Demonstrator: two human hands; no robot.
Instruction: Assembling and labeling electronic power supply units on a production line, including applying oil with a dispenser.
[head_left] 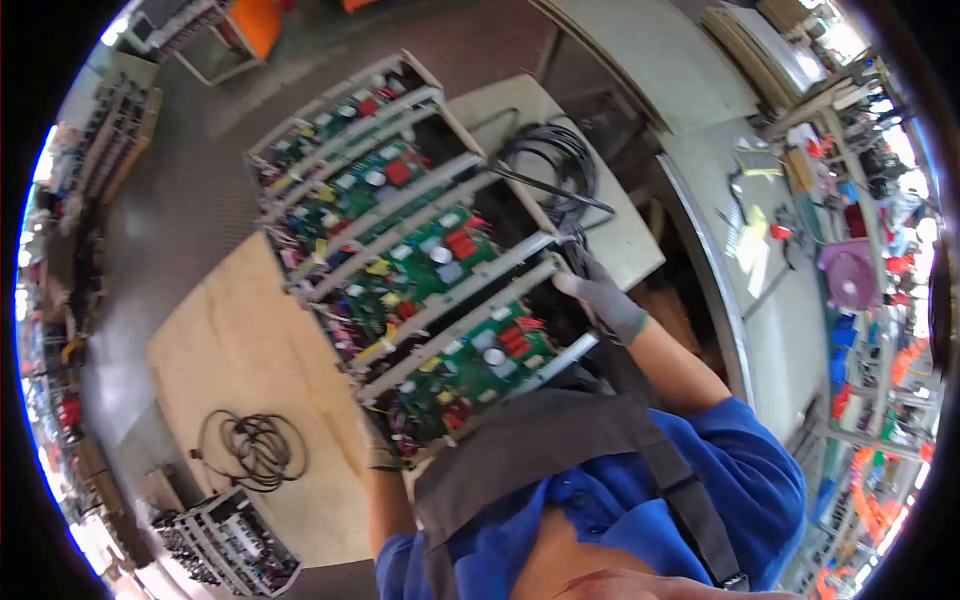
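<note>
The nearest of several open metal frames is an electronics unit (465, 375) with a green circuit board, right up against my body. Around its right end closes my right hand (608, 300), in a grey glove, thumb on top of the metal edge. At its left end is my left hand (381, 448), also gloved, with its fingers mostly hidden by the frame; it appears to grip that end. Three similar units (420, 262) stand side by side just beyond, with red, white and yellow parts on their green boards.
The units rest on a light wooden tabletop (225, 345). A coiled black cable (255, 450) lies to the left, and thicker black cables (565, 170) lie at the far right. Another metal unit (235, 540) is at lower left. A grey bench (735, 230) and a crowded shelf (870, 220) stand to the right.
</note>
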